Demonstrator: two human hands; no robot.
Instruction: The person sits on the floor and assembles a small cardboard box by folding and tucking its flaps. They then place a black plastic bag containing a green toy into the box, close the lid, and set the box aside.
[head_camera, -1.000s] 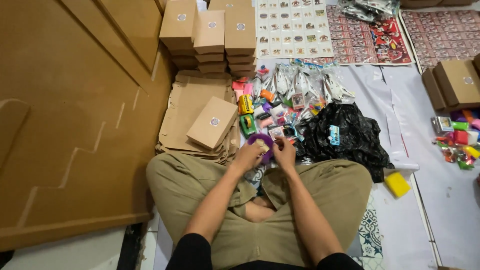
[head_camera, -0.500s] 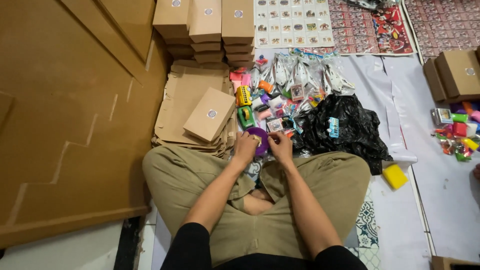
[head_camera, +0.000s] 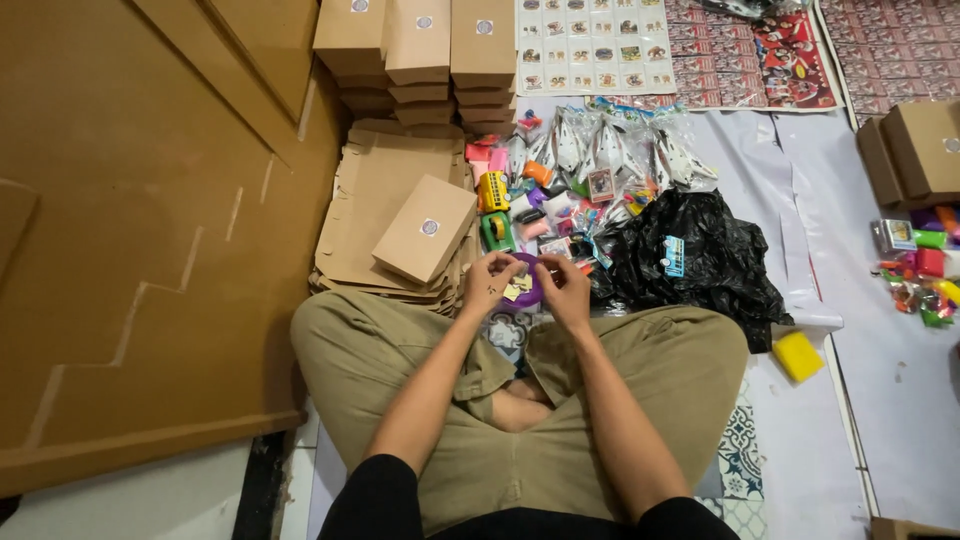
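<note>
Both hands, left (head_camera: 488, 283) and right (head_camera: 566, 290), pinch a purple toy (head_camera: 524, 283) with their fingers; one box (head_camera: 425, 229) is closed, loose toys (head_camera: 560, 195) remain unpacked.

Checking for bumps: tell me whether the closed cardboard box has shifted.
No. The closed box keeps its spot on the flat cardboard stack.

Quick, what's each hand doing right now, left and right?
Left hand: closed on the purple toy and a small pale piece.
Right hand: closed on the same purple toy.
</note>
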